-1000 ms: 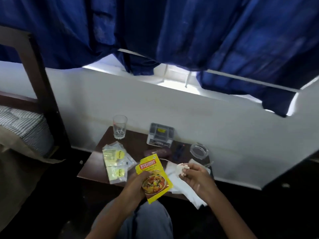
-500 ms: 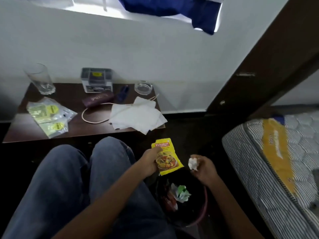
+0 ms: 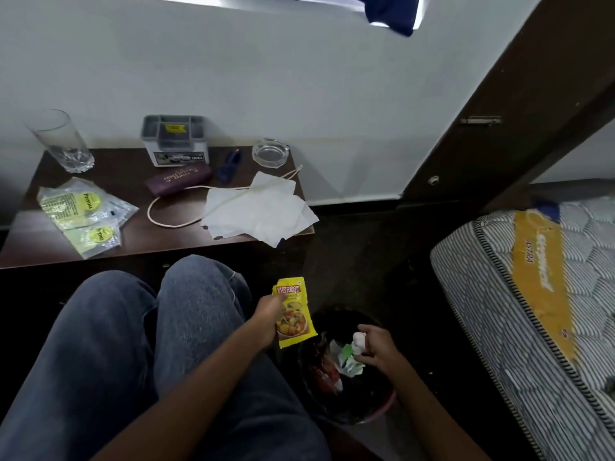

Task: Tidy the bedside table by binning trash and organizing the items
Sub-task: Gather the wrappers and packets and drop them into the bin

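Left hand [image 3: 266, 316]: thumb and fingers pinch the yellow sachet [image 3: 294, 314] by its left edge. It is held upright beside the right knee, at the left edge of the bin.
Right hand [image 3: 377, 349]: fingers curl round a crumpled tissue wad [image 3: 358, 340], held over the bin's mouth.
Bin [image 3: 387, 405]: dark with a pink rim, standing on the floor between the seated person's legs and the mattress. A white-and-green wrapper [image 3: 347, 361] and red scraps [image 3: 324, 372] lie inside.
Bedside table [image 3: 139, 239]: dark wood, set against the white wall beyond the knees.
Table, back row: drinking glass [image 3: 63, 141] at the left corner, grey organiser [image 3: 174, 141] at centre, glass ashtray [image 3: 270, 154] at the right.
Table, middle: purple case [image 3: 178, 181] lies just in front of the organiser. A small blue item [image 3: 229, 164] sits beside it; its kind cannot be made out.
Table, front: clear packets [image 3: 83, 211] with yellow labels overlap at the left. White paper sheets [image 3: 263, 211] at the right overhang the front corner. A pale cord [image 3: 166, 224] loops between them, one end running over the sheets toward the ashtray.
Person: seated, in blue jeans [image 3: 116, 344], knees toward the table.
Mattress [image 3: 482, 294]: striped, with a yellow label band, to the right of the bin.
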### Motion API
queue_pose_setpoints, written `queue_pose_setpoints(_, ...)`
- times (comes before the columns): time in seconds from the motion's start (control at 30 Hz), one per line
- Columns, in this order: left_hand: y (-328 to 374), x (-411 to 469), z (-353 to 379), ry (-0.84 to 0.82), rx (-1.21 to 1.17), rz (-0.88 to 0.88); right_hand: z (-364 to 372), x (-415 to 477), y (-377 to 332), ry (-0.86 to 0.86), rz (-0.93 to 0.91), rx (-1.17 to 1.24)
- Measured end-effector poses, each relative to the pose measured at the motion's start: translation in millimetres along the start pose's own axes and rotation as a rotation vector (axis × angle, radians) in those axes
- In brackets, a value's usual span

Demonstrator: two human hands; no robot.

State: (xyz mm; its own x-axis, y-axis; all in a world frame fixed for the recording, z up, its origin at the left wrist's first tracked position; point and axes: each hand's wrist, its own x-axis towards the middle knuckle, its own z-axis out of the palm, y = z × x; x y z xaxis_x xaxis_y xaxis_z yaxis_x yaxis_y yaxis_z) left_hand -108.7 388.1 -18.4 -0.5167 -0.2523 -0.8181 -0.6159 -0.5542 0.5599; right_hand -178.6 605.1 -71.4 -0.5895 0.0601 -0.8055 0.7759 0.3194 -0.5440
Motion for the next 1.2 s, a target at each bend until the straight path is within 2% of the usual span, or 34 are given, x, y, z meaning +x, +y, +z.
queue_pose_setpoints(0.27,-1,2,5,-0.017,0.039,-0.022,1,5,6,0.014,-0.010,-0.133)
queue_pose_setpoints(0.43,-3,6,5,-0.006,0.059,-0.021,4,3,-5,0.015,-0.032,-0.007)
queue_pose_setpoints(0.53,-3,5,7,-0.018,0.051,-0.005,11,-5,-21,-0.137,-0.083,0.086)
queue_pose_setpoints(0.67,-1,3,8,-0.034,0.021,0.009,29,-21,-40,-0.431,-0.148,0.022)
queue_pose_setpoints(0.8,-2,1,11,-0.079,-0.001,0.033,46,-32,-49,-0.504,-0.197,-0.032)
queue_pose_setpoints(0.93,-3,-3,11,-0.121,0.041,0.049,45,-31,-53,-0.467,-0.214,-0.056)
queue_pose_setpoints(1.0,-2,-7,10,-0.132,0.054,0.040,39,-29,-50,-0.391,-0.206,-0.025)
queue_pose_setpoints(1.2,1,-10,5,-0.086,0.053,0.059,-1,9,5,0.042,-0.106,0.008)
